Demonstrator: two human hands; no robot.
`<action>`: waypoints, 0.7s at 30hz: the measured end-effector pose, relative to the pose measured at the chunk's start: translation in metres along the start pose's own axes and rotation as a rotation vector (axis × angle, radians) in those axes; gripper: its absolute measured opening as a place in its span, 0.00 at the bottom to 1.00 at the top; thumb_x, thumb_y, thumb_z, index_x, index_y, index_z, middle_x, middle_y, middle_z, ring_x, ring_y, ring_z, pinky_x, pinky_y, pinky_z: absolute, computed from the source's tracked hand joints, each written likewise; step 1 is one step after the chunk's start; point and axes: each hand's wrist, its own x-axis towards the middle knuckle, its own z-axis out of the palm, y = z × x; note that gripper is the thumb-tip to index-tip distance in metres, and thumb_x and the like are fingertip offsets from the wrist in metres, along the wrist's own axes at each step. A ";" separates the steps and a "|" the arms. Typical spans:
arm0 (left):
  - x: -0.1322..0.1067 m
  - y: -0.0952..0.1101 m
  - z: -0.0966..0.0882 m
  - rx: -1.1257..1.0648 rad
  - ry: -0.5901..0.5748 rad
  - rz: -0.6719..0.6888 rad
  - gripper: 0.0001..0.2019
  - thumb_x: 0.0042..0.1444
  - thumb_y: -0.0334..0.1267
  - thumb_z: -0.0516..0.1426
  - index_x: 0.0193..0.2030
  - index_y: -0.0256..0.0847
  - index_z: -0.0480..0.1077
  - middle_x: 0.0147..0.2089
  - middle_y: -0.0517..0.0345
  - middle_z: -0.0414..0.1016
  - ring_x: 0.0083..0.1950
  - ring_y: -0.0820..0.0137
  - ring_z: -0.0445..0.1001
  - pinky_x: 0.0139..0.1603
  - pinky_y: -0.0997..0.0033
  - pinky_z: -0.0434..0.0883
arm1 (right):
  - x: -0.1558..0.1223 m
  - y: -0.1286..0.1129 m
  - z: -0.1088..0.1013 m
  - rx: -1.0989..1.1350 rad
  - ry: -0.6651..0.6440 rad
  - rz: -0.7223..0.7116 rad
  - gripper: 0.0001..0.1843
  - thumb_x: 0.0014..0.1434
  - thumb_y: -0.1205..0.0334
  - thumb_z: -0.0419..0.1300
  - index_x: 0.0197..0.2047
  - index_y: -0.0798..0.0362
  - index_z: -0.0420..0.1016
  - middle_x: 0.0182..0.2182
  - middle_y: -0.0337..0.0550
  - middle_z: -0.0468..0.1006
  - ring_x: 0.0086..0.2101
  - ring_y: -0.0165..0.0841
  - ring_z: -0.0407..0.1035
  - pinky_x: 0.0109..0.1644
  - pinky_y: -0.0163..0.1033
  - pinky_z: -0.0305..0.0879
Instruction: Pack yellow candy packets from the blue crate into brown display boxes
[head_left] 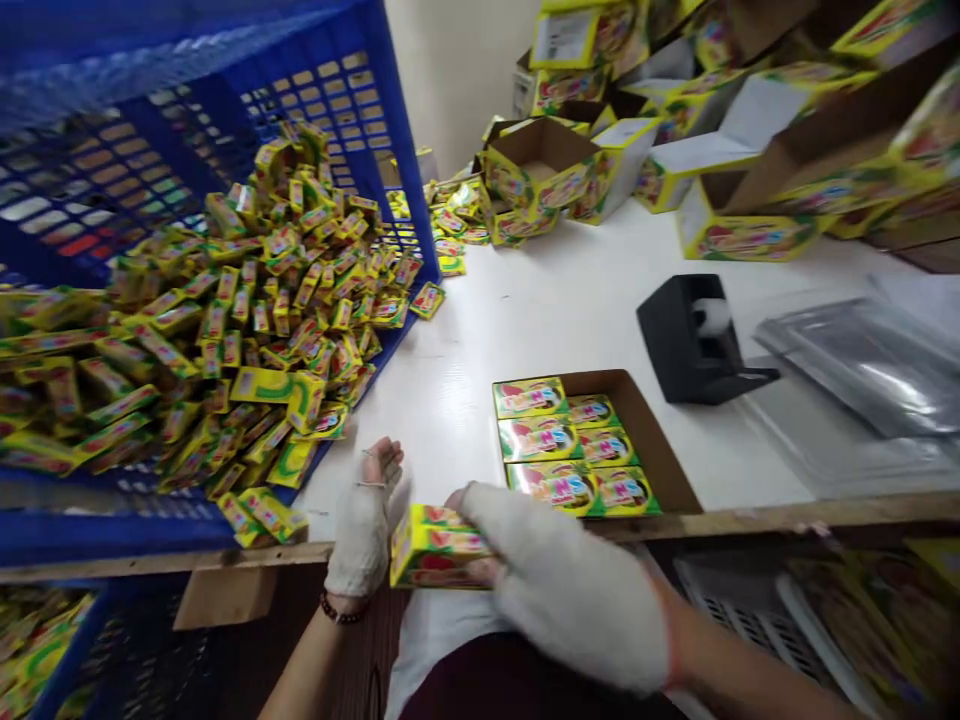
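Observation:
Both my hands wear white fingerless gloves. My right hand (pixel 570 580) grips a stack of small yellow packets (pixel 439 545) at the table's front edge. My left hand (pixel 367 515) rests against the stack's left end, fingers curled upward. Just behind the stack lies an open brown carton (pixel 652 430), its left part filled with several yellow packets (pixel 562 440) laid flat in rows. A tipped blue plastic crate (pixel 225 80) on the left spills a heap of loose yellow packets (pixel 247 320) towards my left hand.
A black tape dispenser (pixel 694 340) stands right of the carton. Clear plastic sheets (pixel 862 370) lie at the right. Empty yellow cartons (pixel 712 130) pile up at the back. Another blue crate (pixel 52 640) with packets sits below the table at left.

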 end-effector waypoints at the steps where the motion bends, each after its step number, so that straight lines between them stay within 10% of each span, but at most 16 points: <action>1: -0.004 0.005 0.009 0.125 -0.035 0.133 0.26 0.63 0.58 0.54 0.57 0.41 0.71 0.60 0.44 0.74 0.63 0.57 0.72 0.67 0.49 0.65 | -0.013 0.009 -0.022 0.061 0.022 0.025 0.16 0.57 0.66 0.57 0.50 0.50 0.73 0.43 0.44 0.79 0.42 0.36 0.72 0.47 0.39 0.68; 8: -0.053 0.029 0.087 0.759 -0.677 1.063 0.19 0.65 0.35 0.53 0.61 0.38 0.68 0.64 0.45 0.71 0.67 0.59 0.66 0.70 0.49 0.62 | -0.046 0.103 -0.127 -0.013 -0.005 0.170 0.21 0.49 0.60 0.56 0.47 0.53 0.77 0.44 0.43 0.80 0.44 0.42 0.72 0.50 0.42 0.66; 15: -0.050 0.021 0.093 1.145 -0.827 1.184 0.23 0.61 0.28 0.52 0.64 0.35 0.64 0.61 0.49 0.74 0.63 0.60 0.70 0.71 0.53 0.61 | -0.021 0.105 -0.146 -0.517 -0.369 0.308 0.15 0.50 0.71 0.55 0.39 0.51 0.77 0.37 0.43 0.79 0.37 0.39 0.72 0.37 0.39 0.59; 21: -0.048 0.016 0.088 1.129 -0.817 1.209 0.29 0.55 0.25 0.52 0.66 0.34 0.62 0.62 0.49 0.73 0.63 0.60 0.69 0.70 0.51 0.62 | 0.006 0.102 -0.111 -0.735 -0.446 0.327 0.07 0.43 0.73 0.64 0.25 0.50 0.77 0.30 0.49 0.80 0.39 0.50 0.75 0.45 0.52 0.64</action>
